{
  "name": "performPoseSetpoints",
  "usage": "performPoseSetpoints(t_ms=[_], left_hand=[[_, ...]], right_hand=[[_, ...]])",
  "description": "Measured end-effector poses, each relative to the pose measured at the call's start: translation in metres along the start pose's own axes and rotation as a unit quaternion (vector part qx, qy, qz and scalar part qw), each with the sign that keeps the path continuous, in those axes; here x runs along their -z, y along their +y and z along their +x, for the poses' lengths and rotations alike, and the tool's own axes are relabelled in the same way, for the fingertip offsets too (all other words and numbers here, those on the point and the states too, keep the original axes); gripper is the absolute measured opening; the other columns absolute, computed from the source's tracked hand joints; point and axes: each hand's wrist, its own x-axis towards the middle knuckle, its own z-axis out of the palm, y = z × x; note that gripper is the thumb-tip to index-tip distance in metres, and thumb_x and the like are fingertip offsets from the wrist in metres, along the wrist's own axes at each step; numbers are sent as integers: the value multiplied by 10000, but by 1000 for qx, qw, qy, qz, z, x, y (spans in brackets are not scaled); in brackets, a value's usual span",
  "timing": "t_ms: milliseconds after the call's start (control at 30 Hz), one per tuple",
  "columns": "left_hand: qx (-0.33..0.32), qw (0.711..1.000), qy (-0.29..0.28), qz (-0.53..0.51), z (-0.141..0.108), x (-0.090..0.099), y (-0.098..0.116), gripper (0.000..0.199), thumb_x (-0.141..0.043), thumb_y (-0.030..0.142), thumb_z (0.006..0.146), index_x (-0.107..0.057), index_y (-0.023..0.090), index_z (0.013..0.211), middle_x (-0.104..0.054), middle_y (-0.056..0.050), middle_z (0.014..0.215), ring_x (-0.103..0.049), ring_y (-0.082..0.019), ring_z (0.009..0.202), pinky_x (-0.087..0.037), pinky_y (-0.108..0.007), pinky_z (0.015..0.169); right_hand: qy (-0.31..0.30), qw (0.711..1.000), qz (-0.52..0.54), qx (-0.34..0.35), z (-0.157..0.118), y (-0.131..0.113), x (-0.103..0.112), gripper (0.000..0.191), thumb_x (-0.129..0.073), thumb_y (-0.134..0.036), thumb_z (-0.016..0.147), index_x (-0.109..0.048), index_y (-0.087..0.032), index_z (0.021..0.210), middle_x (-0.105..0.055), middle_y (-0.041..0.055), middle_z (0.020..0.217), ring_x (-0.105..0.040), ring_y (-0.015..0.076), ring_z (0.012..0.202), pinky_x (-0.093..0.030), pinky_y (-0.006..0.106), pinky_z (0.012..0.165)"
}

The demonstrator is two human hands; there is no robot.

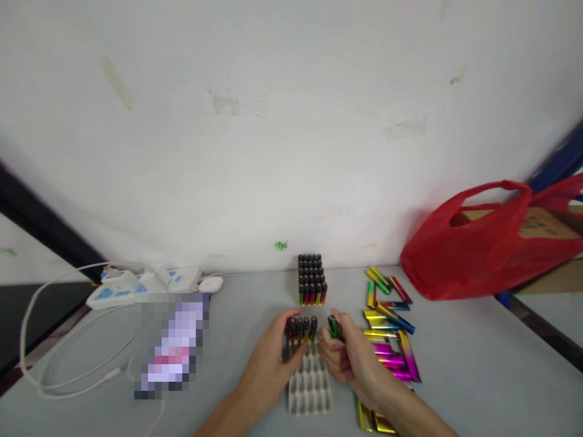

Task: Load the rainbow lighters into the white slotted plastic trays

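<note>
A pale moulded tray (pixel 310 394) with rows of hollows lies in front of me. Several black-topped lighters (pixel 300 328) stand upright in its far row. My left hand (pixel 273 349) curls around the tray's far left end, its thumb over the near side and its index finger behind the lighters. Just right of that row, my right hand (pixel 348 352) is closed around a green lighter (pixel 335 328) with a dark top. Part of this lighter is hidden by the fingers. Behind the tray, a block of upright black-topped lighters (pixel 312 279) stands close to the wall.
Loose shiny lighters (pixel 389 318) in yellow, red, blue and magenta lie scattered on the right. A red plastic bag (pixel 464 249) stands behind them. To the left are a white power strip (pixel 182 279), a cable and a pixelated phone-like object (pixel 175 346). A wall closes off the back.
</note>
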Motion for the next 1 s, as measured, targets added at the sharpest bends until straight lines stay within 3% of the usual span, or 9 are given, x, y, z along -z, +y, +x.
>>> performPoseSetpoints(t_ms=[467, 800, 900, 1000], left_hand=[[-4, 1000, -8, -2, 1, -1, -1, 461, -695, 182, 983, -591, 274, 1423, -740, -81, 1370, -694, -298, 1266, -530, -448, 1110], [-10, 1000, -4, 5, -1, -3, -7, 453, -699, 198, 989, -589, 284, 1420, -746, -79, 1354, -706, -301, 1244, -544, -458, 1096], [-7, 1000, -6, 5, 0, -2, -5, 465, -702, 186, 981, -590, 289, 1421, -749, -72, 1354, -709, -297, 1242, -545, -449, 1090], [-11, 1000, -11, 1, 1, 0, -2, 470, -697, 176, 981, -586, 290, 1423, -748, -69, 1361, -708, -294, 1248, -540, -441, 1093]], right_hand=[[14, 1000, -7, -13, -1, -4, -4, 637, -611, -790, 774, -298, -269, 585, -187, -123, 505, -91, 65, 447, -35, 271, 447], [13, 1000, -15, -10, 2, -1, 1, 697, -585, -864, 834, -308, -263, 618, -207, -114, 527, -109, 73, 464, -59, 267, 452], [42, 998, -39, 9, 3, 1, 2, 723, -545, -931, 858, -386, -252, 665, -240, -110, 551, -127, 77, 481, -88, 257, 464], [76, 990, -81, 82, 5, 0, 6, 663, -595, -894, 895, -540, -238, 817, -325, -102, 593, -180, 88, 487, -145, 250, 465]])
